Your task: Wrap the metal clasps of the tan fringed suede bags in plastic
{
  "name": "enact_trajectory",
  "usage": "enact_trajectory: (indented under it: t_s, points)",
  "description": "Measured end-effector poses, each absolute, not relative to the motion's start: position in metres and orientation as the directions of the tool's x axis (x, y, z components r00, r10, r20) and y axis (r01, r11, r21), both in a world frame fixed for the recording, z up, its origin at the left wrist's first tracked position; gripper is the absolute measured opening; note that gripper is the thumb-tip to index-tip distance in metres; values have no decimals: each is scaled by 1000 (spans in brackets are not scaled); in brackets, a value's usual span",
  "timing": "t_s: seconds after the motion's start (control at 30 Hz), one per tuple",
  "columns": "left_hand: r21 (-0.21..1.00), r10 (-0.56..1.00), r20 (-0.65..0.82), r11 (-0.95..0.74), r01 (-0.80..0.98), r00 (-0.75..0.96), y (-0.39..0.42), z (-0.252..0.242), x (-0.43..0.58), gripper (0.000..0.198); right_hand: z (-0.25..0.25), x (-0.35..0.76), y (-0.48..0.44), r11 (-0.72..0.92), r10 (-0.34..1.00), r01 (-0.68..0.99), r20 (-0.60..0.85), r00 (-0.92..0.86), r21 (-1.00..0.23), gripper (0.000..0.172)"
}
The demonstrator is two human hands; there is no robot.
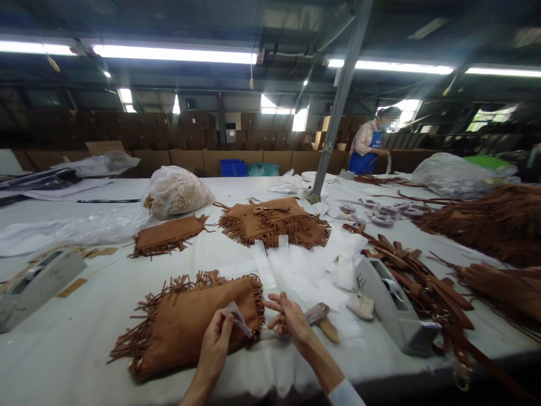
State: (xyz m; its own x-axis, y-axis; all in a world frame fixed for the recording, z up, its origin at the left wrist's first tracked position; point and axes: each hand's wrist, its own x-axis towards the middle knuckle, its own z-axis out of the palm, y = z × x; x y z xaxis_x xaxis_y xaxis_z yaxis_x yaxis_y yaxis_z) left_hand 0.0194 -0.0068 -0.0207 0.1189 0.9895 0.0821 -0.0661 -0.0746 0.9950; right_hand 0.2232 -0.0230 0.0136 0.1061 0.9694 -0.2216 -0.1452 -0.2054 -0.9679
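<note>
A brown fringed bag (pixel 198 316) lies flat on the white table in front of me. Over its right end, my left hand (pixel 217 338) pinches a small translucent sheet (pixel 239 318), which looks like plastic or thin paper. My right hand (pixel 289 318) is just beyond the bag's right edge, fingers spread, with nothing visible in it. Small metal fittings (pixel 255 334) show at the bag's near right corner. Right of that hand, a small tool with a pale, rounded head (pixel 318 313) rests on the cloth beside a tan flat piece (pixel 328 331).
Tape dispensers stand at right (pixel 395 310) and left (pixel 40 287). Behind lie more fringed bags (pixel 274 223) (pixel 169 234), a stuffed plastic bag (pixel 180 192) and a metal post (pixel 340 101). Brown straps (pixel 418 270) pile up at right. A person in a blue apron (pixel 367 152) stands across the table.
</note>
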Motion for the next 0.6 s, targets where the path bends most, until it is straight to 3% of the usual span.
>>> enact_trajectory:
  t_s: [0.1,0.2,0.4,0.47,0.53,0.6]
  points:
    - [993,990,36,-20,-119,134,-22,-18,18,38,15,225,-28,-97,994,94,-92,56,-991,52]
    - [999,979,3,6,-44,204,-26,-14,19,33,15,208,-35,64,998,347,50,-48,-936,32]
    - [984,966,7,-51,168,257,-20,-7,20,27,10,182,-52,237,971,604,183,-151,-761,19]
    - [994,970,-71,50,92,233,-27,-14,17,27,8,191,-57,240,965,723,242,-103,-648,26]
    - [952,947,-267,289,-104,179,-40,-29,11,28,3,206,-60,192,957,841,285,-47,-506,36]
    - [772,850,-514,519,-368,121,-53,-49,6,26,-3,219,-60,137,959,914,282,-26,-382,27]
